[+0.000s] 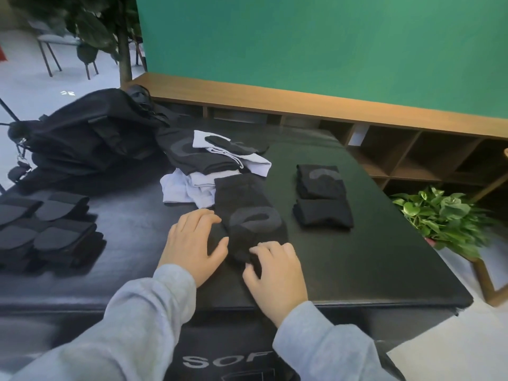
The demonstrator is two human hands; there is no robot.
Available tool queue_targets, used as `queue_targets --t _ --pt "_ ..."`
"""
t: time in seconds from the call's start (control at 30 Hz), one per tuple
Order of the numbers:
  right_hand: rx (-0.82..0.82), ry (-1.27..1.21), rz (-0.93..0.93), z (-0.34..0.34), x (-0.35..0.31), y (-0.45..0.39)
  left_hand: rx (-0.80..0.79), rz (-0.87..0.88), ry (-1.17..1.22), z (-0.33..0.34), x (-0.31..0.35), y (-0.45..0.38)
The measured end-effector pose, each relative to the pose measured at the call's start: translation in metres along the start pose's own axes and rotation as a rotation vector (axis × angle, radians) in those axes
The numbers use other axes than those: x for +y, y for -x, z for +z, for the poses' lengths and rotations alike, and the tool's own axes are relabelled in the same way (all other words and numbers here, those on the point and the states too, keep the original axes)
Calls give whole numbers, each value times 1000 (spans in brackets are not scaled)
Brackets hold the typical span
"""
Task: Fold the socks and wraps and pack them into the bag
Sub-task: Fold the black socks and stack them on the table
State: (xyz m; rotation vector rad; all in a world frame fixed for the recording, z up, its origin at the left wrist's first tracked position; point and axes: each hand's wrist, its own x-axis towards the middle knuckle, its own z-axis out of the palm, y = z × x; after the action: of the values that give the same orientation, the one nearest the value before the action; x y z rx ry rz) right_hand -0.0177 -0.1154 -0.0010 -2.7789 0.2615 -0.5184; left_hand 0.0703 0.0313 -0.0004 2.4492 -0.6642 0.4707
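Left hand pressing sock, right hand pinching

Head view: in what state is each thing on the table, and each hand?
black sock: laid flat, unfolded
left hand: rests on its near edge
right hand: pinches its near end
folded pairs: folded, one behind the other
sock pile: loose, unfolded
bag: lying down, opening unclear
dark stacks: folded, stacked

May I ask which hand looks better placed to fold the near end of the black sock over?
Right, probably. The right hand curls its fingers on the near end of the black sock, while the left hand lies flat on its left edge, better suited to pinning it down.
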Motion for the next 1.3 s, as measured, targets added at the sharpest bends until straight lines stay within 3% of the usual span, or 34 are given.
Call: queue_targets --t 0.33,0.57,0.77,0.97,1.3 --pt "64 -69 -56 -7 2 14 -172 358 -153 -6 10 44" --pt "-45 -186 -86 -15 14 18 -199 217 -16 -7 8 57" --pt "-286 -124 -137 -30 34 16 -200 -143 292 -19 11 53" --pt "-190 -153 -165 -22 38 18 -244 -199 492 -23 9 52" --pt "-158 -309 -44 -30 32 11 -266 -281 421 -27 14 46"
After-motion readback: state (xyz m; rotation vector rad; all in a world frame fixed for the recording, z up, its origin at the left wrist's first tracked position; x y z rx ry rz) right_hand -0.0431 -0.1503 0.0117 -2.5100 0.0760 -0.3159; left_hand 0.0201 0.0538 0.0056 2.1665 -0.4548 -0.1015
